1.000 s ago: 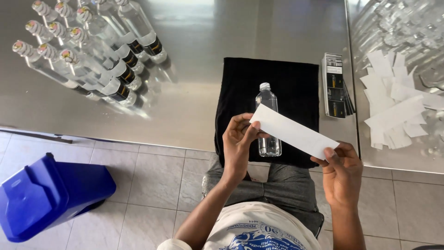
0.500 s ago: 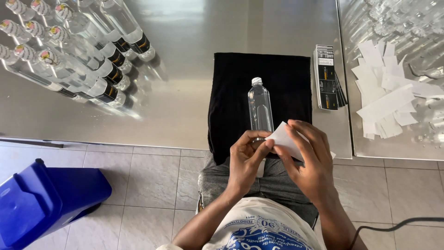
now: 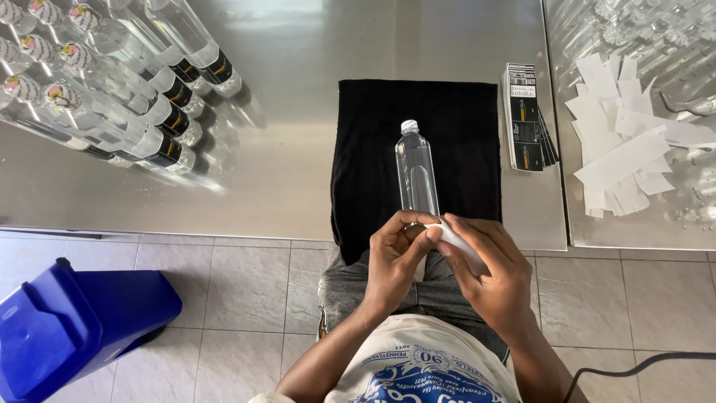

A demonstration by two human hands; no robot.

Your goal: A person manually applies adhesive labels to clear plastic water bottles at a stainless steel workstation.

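A clear plastic bottle [image 3: 417,173] with a white cap lies lengthwise on a black cloth [image 3: 365,157] over the steel table's near edge. My left hand [image 3: 397,261] and my right hand [image 3: 488,270] meet at the bottle's base, just past the table edge. Both pinch a white paper strip [image 3: 455,240], now mostly covered by my right fingers. Whether the strip touches the bottle is hidden by my hands.
Several labelled bottles [image 3: 160,97] stand at the table's far left. A stack of black labels [image 3: 526,116] lies right of the cloth, and a heap of white backing strips [image 3: 623,160] on the adjoining table. A blue bin [image 3: 71,328] sits on the tiled floor at left.
The white strip was stretched wide between my hands; my right hand has come in to the left hand, and the strip is now bunched small at the bottle's base.
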